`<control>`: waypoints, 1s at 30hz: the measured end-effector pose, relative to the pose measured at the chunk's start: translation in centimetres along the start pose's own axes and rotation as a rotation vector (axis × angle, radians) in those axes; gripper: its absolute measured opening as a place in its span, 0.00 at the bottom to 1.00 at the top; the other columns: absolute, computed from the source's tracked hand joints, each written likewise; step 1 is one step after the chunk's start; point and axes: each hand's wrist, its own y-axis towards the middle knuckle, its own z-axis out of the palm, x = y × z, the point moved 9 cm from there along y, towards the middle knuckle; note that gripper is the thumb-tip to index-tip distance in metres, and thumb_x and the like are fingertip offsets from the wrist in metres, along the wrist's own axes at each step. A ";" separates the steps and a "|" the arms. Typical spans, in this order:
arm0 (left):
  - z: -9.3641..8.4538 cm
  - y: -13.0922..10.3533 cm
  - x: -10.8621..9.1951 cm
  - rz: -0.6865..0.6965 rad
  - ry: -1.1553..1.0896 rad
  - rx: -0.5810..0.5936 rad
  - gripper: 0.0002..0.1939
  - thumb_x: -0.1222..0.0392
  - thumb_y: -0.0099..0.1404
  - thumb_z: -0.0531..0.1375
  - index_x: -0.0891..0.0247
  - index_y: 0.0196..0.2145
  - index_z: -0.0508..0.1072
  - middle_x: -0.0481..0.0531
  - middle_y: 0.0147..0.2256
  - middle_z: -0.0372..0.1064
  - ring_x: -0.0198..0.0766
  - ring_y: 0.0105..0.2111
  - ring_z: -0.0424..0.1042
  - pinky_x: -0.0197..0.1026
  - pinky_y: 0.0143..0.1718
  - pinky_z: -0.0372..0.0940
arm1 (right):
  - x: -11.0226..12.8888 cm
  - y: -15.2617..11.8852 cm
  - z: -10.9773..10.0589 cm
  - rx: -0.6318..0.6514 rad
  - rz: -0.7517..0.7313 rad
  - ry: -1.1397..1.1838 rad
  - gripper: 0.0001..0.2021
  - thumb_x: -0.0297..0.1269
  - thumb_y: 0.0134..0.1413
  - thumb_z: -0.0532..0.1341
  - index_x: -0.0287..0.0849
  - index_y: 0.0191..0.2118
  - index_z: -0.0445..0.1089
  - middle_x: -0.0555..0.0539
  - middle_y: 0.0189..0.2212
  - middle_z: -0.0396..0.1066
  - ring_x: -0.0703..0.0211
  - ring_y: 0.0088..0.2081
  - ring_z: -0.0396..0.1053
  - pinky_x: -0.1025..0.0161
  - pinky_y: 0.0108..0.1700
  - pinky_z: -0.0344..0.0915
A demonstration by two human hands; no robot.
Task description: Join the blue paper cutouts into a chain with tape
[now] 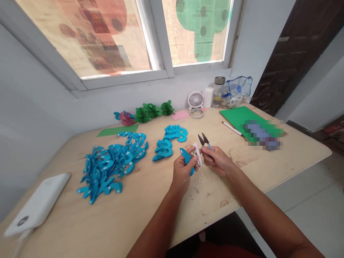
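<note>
The wooden table spread out before me, with a big heap of cut blue pieces lying to the left and two smaller blue bunches between it and my hands. Above the tabletop, my left hand gripped a single blue piece together with a narrow white roll, while my right hand, just beside it, was closed around small snips, their dark blades pointing away from me and standing apart.
</note>
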 end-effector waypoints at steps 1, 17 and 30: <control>0.0 0.1 0.1 -0.009 -0.029 -0.004 0.25 0.56 0.50 0.64 0.67 0.46 0.69 0.43 0.16 0.60 0.29 0.16 0.59 0.35 0.21 0.56 | 0.0 0.0 0.2 0.019 -0.012 -0.015 0.19 0.47 0.46 0.62 0.40 0.18 0.57 0.60 0.10 0.45 0.73 0.14 0.39 0.67 0.18 0.36; -3.5 -1.0 -3.8 0.339 0.472 -0.356 0.06 0.58 0.54 0.61 0.63 0.25 0.72 0.46 0.17 0.62 0.32 0.19 0.59 0.35 0.22 0.57 | 1.7 0.1 -1.6 -0.255 -0.205 -0.643 0.11 0.44 0.43 0.61 0.40 0.24 0.65 0.55 0.16 0.56 0.67 0.20 0.52 0.68 0.23 0.47; -2.5 0.9 0.6 -0.013 0.078 -0.176 0.25 0.56 0.49 0.64 0.67 0.44 0.67 0.40 0.16 0.59 0.27 0.15 0.57 0.32 0.19 0.54 | 6.6 -2.7 -6.9 -0.884 -0.322 -1.318 0.14 0.44 0.47 0.59 0.45 0.40 0.71 0.45 0.26 0.71 0.56 0.27 0.63 0.64 0.28 0.50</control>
